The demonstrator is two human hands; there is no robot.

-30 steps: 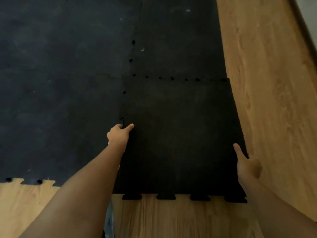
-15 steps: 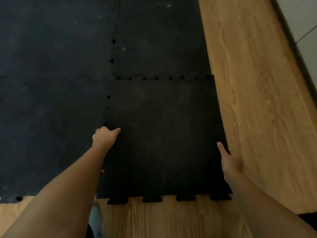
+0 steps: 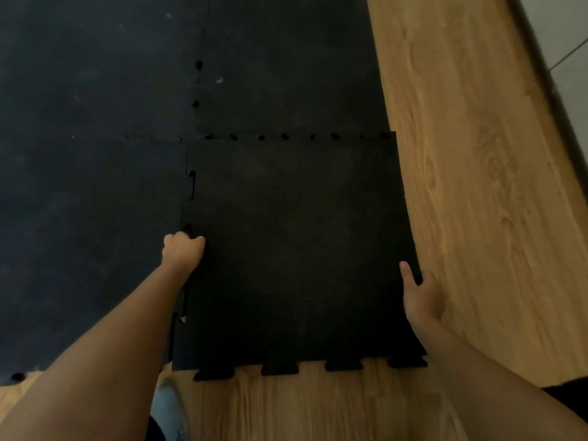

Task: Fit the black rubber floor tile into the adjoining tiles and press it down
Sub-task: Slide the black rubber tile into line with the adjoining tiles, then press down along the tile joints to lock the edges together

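Observation:
The black rubber floor tile (image 3: 296, 249) lies flat in the middle, its toothed near edge over bare wood. Its far edge meets the tile behind (image 3: 286, 74) along a seam with small open gaps. Its left edge sits against the left adjoining tile (image 3: 89, 233), with gaps showing at the teeth. My left hand (image 3: 183, 254) grips that left edge, fingers curled under and thumb on top. My right hand (image 3: 420, 296) holds the right edge, thumb on top and fingers wrapped around the rim.
Wooden floor (image 3: 471, 186) runs along the right and near side. A dark skirting strip and pale wall (image 3: 560, 43) close off the far right. A grey shoe (image 3: 168, 409) shows below my left arm. More black tiles (image 3: 95, 58) cover the far left.
The view has shifted so the tile sits further left in frame. My left thumb has curled in tighter on the left edge. Both hands stay on the same edges.

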